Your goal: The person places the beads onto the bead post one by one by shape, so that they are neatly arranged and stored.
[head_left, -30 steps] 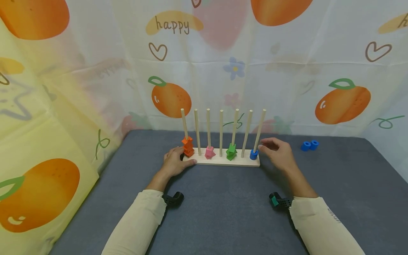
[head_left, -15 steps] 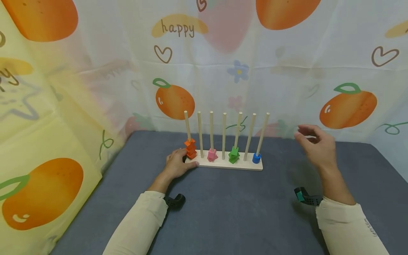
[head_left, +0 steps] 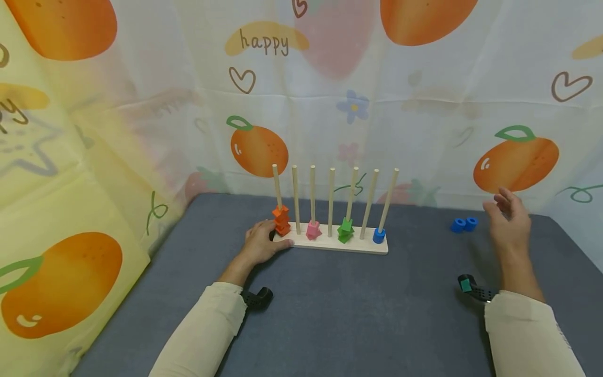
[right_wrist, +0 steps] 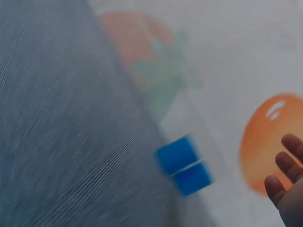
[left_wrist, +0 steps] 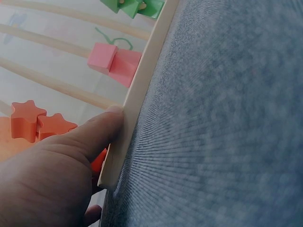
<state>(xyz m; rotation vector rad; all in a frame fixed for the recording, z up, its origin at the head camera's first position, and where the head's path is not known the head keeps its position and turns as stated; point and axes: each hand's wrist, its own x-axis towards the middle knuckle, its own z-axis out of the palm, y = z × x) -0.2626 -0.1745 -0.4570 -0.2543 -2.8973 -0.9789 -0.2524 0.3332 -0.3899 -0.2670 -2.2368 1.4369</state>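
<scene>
A wooden peg board [head_left: 330, 244] stands on the table with a row of upright pegs. My left hand [head_left: 259, 242] grips its left end; in the left wrist view the thumb [left_wrist: 102, 130] presses on the board near a bare peg. Orange star beads [head_left: 281, 221] are stacked on the leftmost peg. Further along, pink beads [head_left: 313, 230], green beads [head_left: 346, 231] and one blue cylinder bead [head_left: 379, 236] sit on other pegs. My right hand [head_left: 509, 225] hovers with relaxed fingers, holding nothing, just right of two loose blue cylinder beads [right_wrist: 177, 155].
The loose blue beads [head_left: 464, 225] lie side by side near the back right of the grey table [head_left: 330, 309]. Behind the table hangs a printed curtain [head_left: 414, 115] with oranges on it. Another yellowish cloth [head_left: 61, 209] borders the left side.
My right hand has moved right, away from the blue bead on the rightmost peg and past the loose blue beads. My left hand keeps its grip on the board; the head view has shifted slightly.
</scene>
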